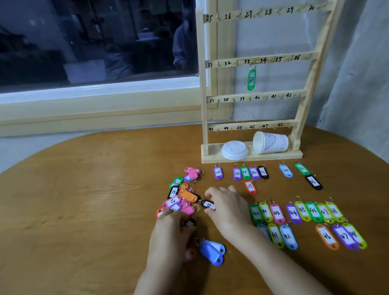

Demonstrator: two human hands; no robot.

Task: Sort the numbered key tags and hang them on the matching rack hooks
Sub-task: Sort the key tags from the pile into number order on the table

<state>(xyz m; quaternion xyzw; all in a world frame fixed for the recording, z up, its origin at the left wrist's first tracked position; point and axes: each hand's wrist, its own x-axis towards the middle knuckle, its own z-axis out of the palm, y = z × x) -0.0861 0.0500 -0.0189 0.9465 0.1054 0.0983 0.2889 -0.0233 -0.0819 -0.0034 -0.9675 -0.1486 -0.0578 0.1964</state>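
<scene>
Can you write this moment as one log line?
stage: sorting | left hand: on mixed tag pile | right hand: pinches black plastic key tag | wooden hook rack: only green tag 33 hung

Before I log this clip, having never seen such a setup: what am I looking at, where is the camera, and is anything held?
No machine here: a person works with two bare hands. The one picture comes from a head-worn camera looking forward and down. On the wooden table stands a wooden rack with hooks numbered 25 to 48; only the green tag 33 hangs there. A paper cup on its side and a lid lie on the rack's base. Sorted tags lie in rows at the right, an unsorted pile at the left. The right hand pinches a black tag at the pile's edge with its fingers. The left hand rests on the pile; whether it grips anything is unclear.
</scene>
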